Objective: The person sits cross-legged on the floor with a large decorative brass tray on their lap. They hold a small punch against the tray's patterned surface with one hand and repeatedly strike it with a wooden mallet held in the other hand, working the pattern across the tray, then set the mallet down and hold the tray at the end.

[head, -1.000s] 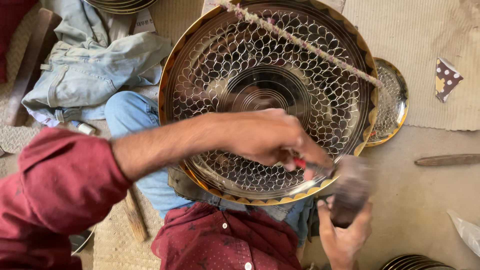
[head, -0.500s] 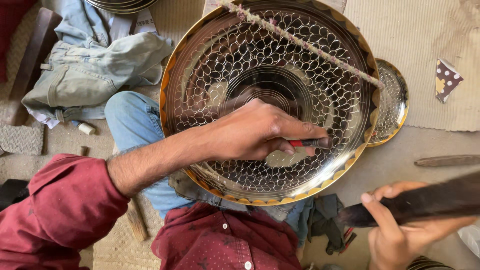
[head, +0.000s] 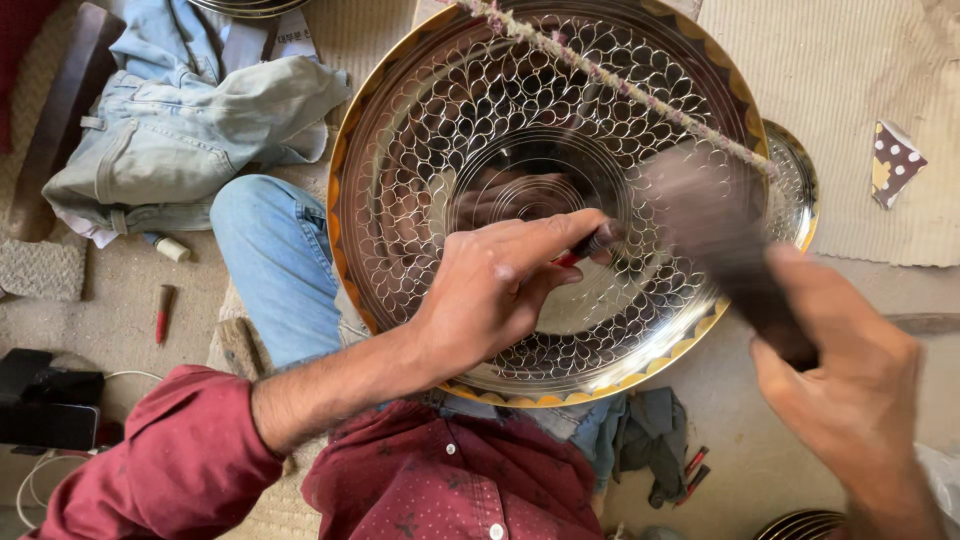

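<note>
A large round metal tray [head: 420, 130] with an engraved scale pattern and a gold rim leans on my lap. My left hand [head: 500, 285] rests on its lower middle and grips a small red-handled punch [head: 585, 247] against the surface. My right hand [head: 850, 400] holds a dark hammer [head: 715, 235], blurred, raised over the tray's right side just right of the punch. A twisted cord [head: 620, 85] runs diagonally across the tray's upper part.
Folded jeans [head: 190, 130] lie at the upper left. A red-handled tool [head: 162, 312] lies on the floor at left. A smaller metal plate [head: 795, 190] peeks from behind the tray at right. Dark cloth [head: 655, 440] and small tools lie below the tray.
My right hand rose from the lower right and swung the hammer up over the tray toward the punch. My left hand shifted the punch up and right on the tray.
</note>
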